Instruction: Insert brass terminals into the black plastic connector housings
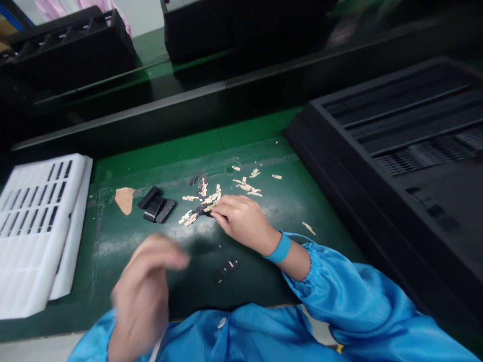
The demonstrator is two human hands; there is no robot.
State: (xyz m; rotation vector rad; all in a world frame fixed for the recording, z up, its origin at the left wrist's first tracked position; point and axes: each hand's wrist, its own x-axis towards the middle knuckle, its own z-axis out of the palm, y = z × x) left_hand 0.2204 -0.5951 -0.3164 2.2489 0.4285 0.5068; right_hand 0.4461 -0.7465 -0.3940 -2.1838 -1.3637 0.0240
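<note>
Right at the heart of it now: the right hand (pixel 243 221) is down at the pile of small cream and black pieces (pixel 204 198) in the middle of the table (pixel 264 276), its fingers (pixel 222 207) drawn almost together at the pile's near right edge. Touching, by the look of it, but whether a piece is caught between the tips I can't tell. The step in hand seems to be picking among these flat bits; a next move would call for a fine pinch on one piece without dragging its neighbours. And the left hand (pixel 145 289)? Blurred, above the table's near side, fingers loosely bent; how wide they're open I can't say, and nothing shows in them. Beyond it sit the black ribbed parts (pixel 156 205), just left of the pile.
</note>
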